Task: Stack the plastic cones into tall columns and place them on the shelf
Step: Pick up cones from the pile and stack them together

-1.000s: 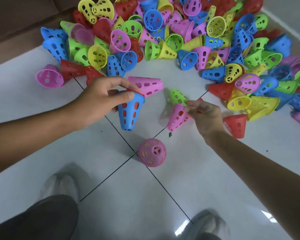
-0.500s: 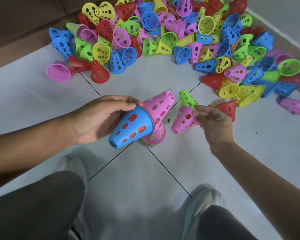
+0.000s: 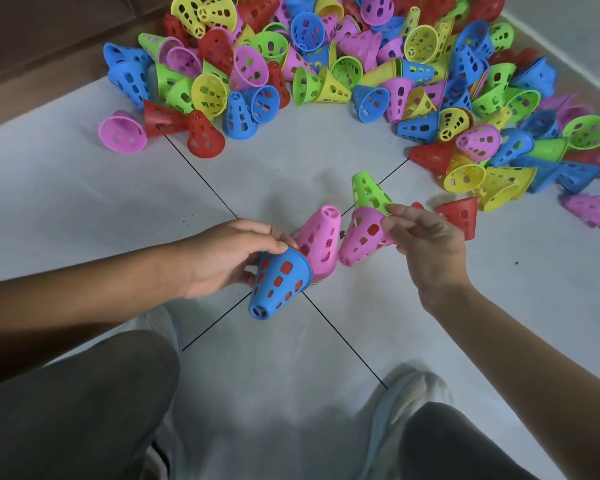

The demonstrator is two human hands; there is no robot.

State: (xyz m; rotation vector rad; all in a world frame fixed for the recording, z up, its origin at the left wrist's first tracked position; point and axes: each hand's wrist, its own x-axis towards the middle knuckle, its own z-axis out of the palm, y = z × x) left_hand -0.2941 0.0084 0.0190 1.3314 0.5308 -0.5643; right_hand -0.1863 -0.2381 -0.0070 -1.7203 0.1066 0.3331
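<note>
My left hand (image 3: 222, 256) grips the wide rim of a blue perforated cone (image 3: 278, 282), tilted tip-down toward me, with red showing through its holes. Right behind it a pink cone (image 3: 321, 239) stands on a short nested stack on the floor. My right hand (image 3: 426, 242) pinches the rim of another pink cone (image 3: 362, 237), held on its side just right of the stack. A green cone (image 3: 369, 194) sits at my right fingertips; whether the hand holds it too is unclear.
A big heap of loose cones (image 3: 326, 64) in several colours curves across the far floor from left to right. A red cone (image 3: 459, 216) lies by my right hand. My knees and shoes (image 3: 406, 396) fill the near edge. A brown skirting (image 3: 49, 39) runs far left.
The blue cone in my left hand tipped from upright to tip-down and came toward me beside the stack. My right hand drew its pink cone closer to the stack.
</note>
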